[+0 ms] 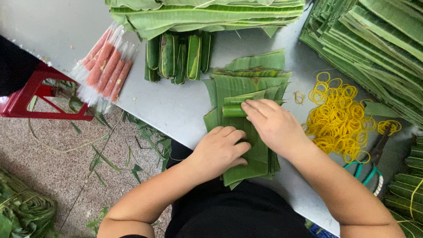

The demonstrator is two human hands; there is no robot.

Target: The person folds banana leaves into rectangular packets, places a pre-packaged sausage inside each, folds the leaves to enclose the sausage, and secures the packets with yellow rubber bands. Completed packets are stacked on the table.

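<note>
Now the right hand (274, 125) presses flat, fingers together, rolling the leaf roll (234, 110) on the banana-leaf stack (246, 94), left hand (219, 151) curled steadying; next comes a snug tuck.

My left hand (218, 152) and right hand (275, 125) are bare, no gloves, rings or watch on either. Both forearms are uncovered up to the elbows, no sleeves showing. At six o'clock, I wear plain black clothing over my lap, without pattern or markings.
</note>
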